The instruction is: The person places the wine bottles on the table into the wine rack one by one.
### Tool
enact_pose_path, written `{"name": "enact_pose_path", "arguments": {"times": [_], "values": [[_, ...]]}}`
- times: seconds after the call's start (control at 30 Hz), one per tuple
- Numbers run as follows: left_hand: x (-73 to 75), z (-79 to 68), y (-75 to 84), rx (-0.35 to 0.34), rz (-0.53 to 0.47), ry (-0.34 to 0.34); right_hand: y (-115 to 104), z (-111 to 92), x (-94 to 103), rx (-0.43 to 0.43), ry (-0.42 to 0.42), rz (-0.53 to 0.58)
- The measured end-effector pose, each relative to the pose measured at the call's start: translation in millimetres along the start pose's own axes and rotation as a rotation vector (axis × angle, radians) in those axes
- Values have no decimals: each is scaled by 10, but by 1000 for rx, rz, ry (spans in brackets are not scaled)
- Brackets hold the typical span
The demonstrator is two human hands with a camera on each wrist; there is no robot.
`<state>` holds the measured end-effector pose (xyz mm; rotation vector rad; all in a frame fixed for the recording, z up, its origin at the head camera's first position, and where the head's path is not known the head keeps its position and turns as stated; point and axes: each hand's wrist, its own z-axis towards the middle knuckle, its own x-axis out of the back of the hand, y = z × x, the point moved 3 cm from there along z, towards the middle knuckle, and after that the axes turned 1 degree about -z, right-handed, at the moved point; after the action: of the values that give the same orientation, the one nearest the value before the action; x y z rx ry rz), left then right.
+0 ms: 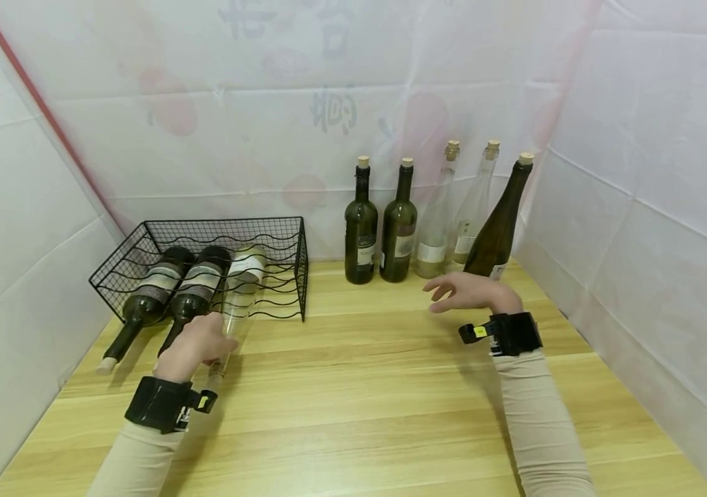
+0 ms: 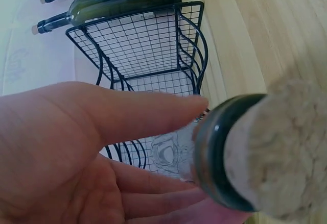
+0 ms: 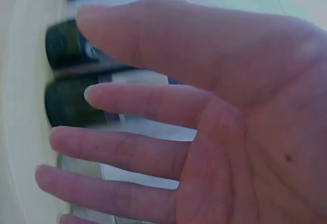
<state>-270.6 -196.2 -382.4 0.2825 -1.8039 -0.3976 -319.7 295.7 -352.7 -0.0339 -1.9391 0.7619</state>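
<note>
A clear bottle (image 1: pixel 240 293) with a pale label lies in the black wire rack (image 1: pixel 301 276), neck toward the viewer. My left hand (image 1: pixel 195 344) is around its neck; in the left wrist view the thumb (image 2: pixel 153 113) and fingers lie nearly straight on either side of the glass, behind the cork (image 2: pixel 281 155). How firmly they touch it cannot be told. My right hand (image 1: pixel 468 291) hovers above the table before the standing bottles, its fingers (image 3: pixel 127 150) spread and the palm bare. Beside the clear bottle lie two dark corked bottles, one dark bottle (image 1: pixel 150 293) at the rack's left.
Along the back stand a dark green bottle (image 1: pixel 361 241), another dark green bottle (image 1: pixel 399 238), a clear bottle (image 1: pixel 434 235), a second clear bottle (image 1: pixel 471 214) and a tall brown-green bottle (image 1: pixel 502 221), all corked. White sheeting (image 1: pixel 639 172) hangs around the wooden table (image 1: pixel 353 393).
</note>
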Motion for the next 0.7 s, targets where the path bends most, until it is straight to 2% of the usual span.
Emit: {"name": "enact_pose_path", "arguments": {"times": [0.17, 0.27, 0.4, 0.53, 0.7], "values": [[71, -26, 11, 8, 34, 58, 292, -159, 121, -32, 25, 27], [141, -76, 68, -40, 62, 98, 456, -272, 176, -85, 8, 64], [179, -181, 244, -183, 21, 79, 650, -423, 237, -181, 1, 86], [145, -296, 454, -325, -59, -3, 792, -539, 276, -239, 18, 82], [71, -387, 648, -486, -55, -96, 932, -629, 294, -290, 73, 103]]}}
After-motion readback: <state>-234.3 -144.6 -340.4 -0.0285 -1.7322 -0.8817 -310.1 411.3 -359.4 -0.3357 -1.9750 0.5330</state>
